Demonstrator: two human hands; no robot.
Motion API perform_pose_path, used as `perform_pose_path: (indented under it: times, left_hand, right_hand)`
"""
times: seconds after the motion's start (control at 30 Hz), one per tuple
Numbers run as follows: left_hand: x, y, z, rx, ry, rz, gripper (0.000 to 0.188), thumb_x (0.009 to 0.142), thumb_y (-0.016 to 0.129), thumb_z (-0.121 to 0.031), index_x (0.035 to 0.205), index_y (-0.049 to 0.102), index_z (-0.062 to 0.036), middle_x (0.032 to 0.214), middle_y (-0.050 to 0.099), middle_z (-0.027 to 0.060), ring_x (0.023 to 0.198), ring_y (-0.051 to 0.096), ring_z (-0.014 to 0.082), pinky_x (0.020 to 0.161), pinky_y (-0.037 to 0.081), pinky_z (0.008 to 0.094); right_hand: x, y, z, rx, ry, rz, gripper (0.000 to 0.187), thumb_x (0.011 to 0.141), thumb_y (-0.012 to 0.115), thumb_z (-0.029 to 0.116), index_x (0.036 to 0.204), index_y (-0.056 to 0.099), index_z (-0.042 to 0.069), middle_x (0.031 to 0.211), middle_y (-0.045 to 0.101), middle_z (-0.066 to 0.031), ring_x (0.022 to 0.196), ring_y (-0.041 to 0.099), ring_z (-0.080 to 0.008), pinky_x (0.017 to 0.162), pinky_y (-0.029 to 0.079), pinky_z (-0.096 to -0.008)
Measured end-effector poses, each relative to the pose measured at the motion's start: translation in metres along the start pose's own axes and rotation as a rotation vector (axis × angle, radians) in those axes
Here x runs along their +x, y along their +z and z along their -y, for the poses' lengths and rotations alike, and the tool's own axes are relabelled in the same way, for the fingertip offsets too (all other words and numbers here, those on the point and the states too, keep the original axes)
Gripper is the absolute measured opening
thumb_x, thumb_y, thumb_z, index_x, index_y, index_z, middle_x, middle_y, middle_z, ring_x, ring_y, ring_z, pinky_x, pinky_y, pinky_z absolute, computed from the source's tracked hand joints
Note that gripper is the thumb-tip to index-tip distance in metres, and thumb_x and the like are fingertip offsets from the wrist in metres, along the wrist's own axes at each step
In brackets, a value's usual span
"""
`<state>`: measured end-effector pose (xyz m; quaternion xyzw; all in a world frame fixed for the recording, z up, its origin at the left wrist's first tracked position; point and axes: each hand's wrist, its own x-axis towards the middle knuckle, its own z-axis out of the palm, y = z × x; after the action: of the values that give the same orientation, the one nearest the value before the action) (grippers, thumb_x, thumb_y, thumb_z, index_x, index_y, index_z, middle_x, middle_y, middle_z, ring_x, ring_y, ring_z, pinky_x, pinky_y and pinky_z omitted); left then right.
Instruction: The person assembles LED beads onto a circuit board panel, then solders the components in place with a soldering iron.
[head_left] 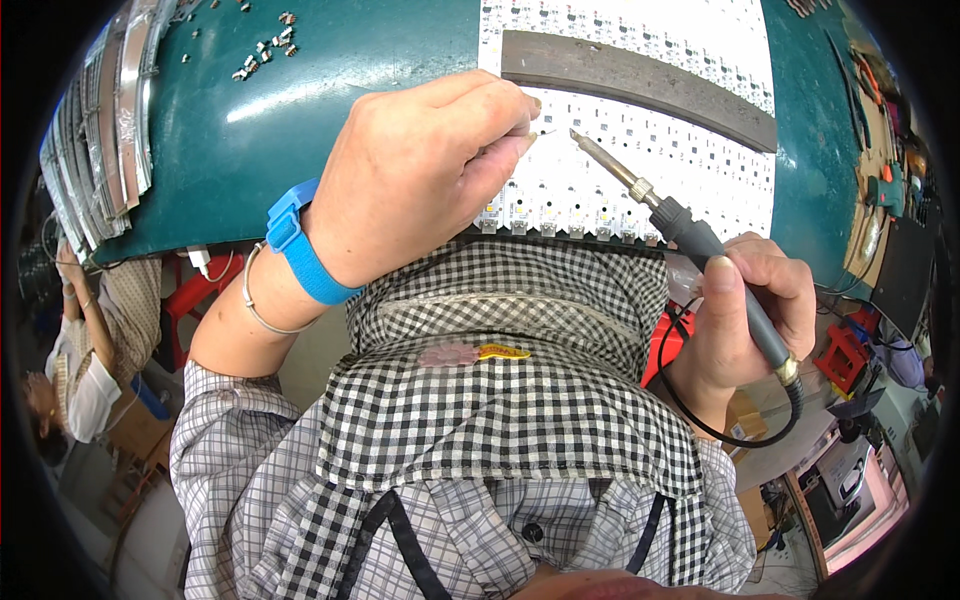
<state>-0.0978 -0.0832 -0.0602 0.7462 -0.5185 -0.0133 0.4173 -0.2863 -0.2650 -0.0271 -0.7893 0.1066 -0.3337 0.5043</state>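
A white circuit board panel (720,190) with rows of small parts lies on the green mat, and metal connectors (548,230) line its near edge. A dark grey bar (640,85) rests across the panel. My right hand (740,315) is closed round the handle of a soldering iron (690,228). The iron slants to the upper left, its tip just above the panel; contact cannot be told. Left of that tip, my left hand (415,165) is closed in a pinch over the board. A thin, pale strand like solder wire (547,132) pokes from its fingertips.
Loose small components (268,50) lie on the green mat (240,165) at the upper left. Stacked metallic strips (105,130) stand at the far left. The iron's black cable (745,443) loops below my right hand. Another person (85,340) sits at the left.
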Motion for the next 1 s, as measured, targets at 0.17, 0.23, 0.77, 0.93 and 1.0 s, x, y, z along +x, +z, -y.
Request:
perform_pose_path:
  times: [0.17, 0.23, 0.77, 0.93, 1.0]
  left_hand:
    - [-0.002, 0.0, 0.0, -0.007, -0.008, 0.002, 0.011, 0.079, 0.072, 0.001, 0.083, 0.064, -0.0048, 0.096, 0.074, 0.0059, 0.05, 0.049, 0.0081, 0.047, 0.042, 0.0227]
    - [-0.001, 0.0, -0.001, -0.012, -0.012, 0.003, 0.011, 0.079, 0.072, 0.001, 0.083, 0.064, -0.0047, 0.096, 0.074, 0.0061, 0.05, 0.049, 0.0081, 0.047, 0.042, 0.0227]
    - [-0.002, 0.003, -0.001, 0.0, -0.002, -0.017, 0.01, 0.078, 0.075, 0.0, 0.083, 0.067, -0.0038, 0.095, 0.074, 0.0061, 0.059, 0.059, 0.01, 0.05, 0.046, 0.0222]
    - [-0.003, 0.003, -0.001, 0.001, -0.008, -0.017, 0.01, 0.078, 0.075, 0.0, 0.083, 0.067, -0.0038, 0.096, 0.074, 0.0061, 0.057, 0.058, 0.0097, 0.049, 0.046, 0.022]
    - [-0.004, 0.002, -0.003, -0.004, -0.017, -0.02, 0.01, 0.078, 0.075, -0.001, 0.083, 0.066, -0.004, 0.096, 0.074, 0.0061, 0.056, 0.056, 0.0091, 0.049, 0.045, 0.0219]
  right_hand:
    - [0.001, 0.002, -0.004, -0.037, -0.041, 0.026, 0.023, 0.074, 0.078, -0.008, 0.084, 0.058, -0.002, 0.065, 0.062, -0.01, 0.054, 0.056, -0.012, 0.051, 0.041, -0.0237]
    - [0.001, 0.003, -0.004, -0.018, -0.032, 0.022, 0.023, 0.074, 0.078, -0.008, 0.084, 0.058, -0.002, 0.065, 0.062, -0.0099, 0.054, 0.056, -0.0118, 0.05, 0.041, -0.0233]
    - [-0.004, 0.003, 0.006, -0.193, -0.065, 0.119, 0.031, 0.07, 0.086, 0.001, 0.083, 0.058, -0.001, 0.065, 0.063, -0.0093, 0.054, 0.063, -0.0184, 0.046, 0.048, -0.0281]
    - [-0.001, 0.003, 0.005, -0.197, -0.115, 0.148, 0.032, 0.07, 0.086, 0.0, 0.083, 0.058, -0.001, 0.065, 0.062, -0.009, 0.054, 0.063, -0.0185, 0.047, 0.048, -0.0284]
    - [0.001, 0.004, 0.005, -0.185, -0.145, 0.161, 0.032, 0.069, 0.086, -0.001, 0.083, 0.057, -0.001, 0.065, 0.062, -0.0093, 0.053, 0.062, -0.0178, 0.046, 0.047, -0.0279]
